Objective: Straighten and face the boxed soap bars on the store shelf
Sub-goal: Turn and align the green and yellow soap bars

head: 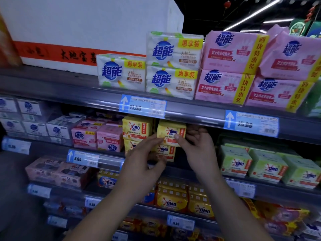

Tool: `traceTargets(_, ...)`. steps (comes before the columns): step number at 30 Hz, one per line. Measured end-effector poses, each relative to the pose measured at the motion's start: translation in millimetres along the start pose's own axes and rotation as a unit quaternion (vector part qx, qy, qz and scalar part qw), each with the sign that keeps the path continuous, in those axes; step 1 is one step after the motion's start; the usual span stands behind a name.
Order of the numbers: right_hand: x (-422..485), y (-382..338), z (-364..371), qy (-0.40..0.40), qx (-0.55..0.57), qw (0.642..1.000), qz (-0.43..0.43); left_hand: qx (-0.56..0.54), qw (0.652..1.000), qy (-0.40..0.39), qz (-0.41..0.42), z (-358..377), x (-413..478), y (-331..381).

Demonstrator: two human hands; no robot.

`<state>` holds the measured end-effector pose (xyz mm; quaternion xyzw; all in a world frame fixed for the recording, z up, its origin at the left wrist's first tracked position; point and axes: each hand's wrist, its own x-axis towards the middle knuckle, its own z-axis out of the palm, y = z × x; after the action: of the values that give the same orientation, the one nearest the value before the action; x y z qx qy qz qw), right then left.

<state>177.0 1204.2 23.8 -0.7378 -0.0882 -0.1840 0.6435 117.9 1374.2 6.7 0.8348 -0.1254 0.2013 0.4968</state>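
Note:
Yellow OMO soap boxes stand in two stacks on the second shelf. The upper right box [171,132] is gripped from both sides: my left hand [145,158] has fingertips on its lower left corner, and my right hand [199,146] presses its thumb on the front with fingers behind its right side. Below it sits another yellow box [165,152], partly hidden by my left hand. The left stack [136,130] faces forward, with its lower box mostly covered by my left hand.
Pink boxes [97,137] stand left of the yellow ones; one is upside down. Green OMO boxes [265,166] fill the shelf to the right, past a dark gap. White and pink multi-packs [173,66] sit on the shelf above. Price tags [142,106] line the shelf edges.

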Motion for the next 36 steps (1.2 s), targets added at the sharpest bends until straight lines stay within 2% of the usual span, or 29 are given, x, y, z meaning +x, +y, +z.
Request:
traceTargets(5,4,5,6,0.016,-0.02,1.0,0.005,0.05,0.998,0.03,0.036,-3,-1,-1)
traceTargets(12,5,5,13,0.02,-0.057,0.998,-0.004,0.037,0.992,0.099,0.071,-21,0,-7)
traceTargets(18,2,2,16,0.005,-0.077,0.997,-0.009,0.068,0.984,0.166,0.011,-57,16,-35)
traceTargets(20,0,1,16,-0.002,-0.069,0.998,-0.007,0.112,0.983,0.143,0.0,-67,25,-39)
traceTargets(24,-11,2,15,0.03,-0.084,0.996,-0.02,0.175,0.984,0.042,-0.002,-75,46,-37)
traceTargets(27,-21,1,18,0.046,-0.096,0.994,-0.034,0.193,0.981,0.014,-0.018,-74,54,-37)
traceTargets(32,-33,-1,25,0.081,-0.17,0.979,-0.078,0.124,0.991,0.045,-0.02,-72,54,-43)
traceTargets(36,-49,-9,33,0.149,-0.176,0.963,-0.143,0.02,0.996,0.067,0.048,-82,41,-42)
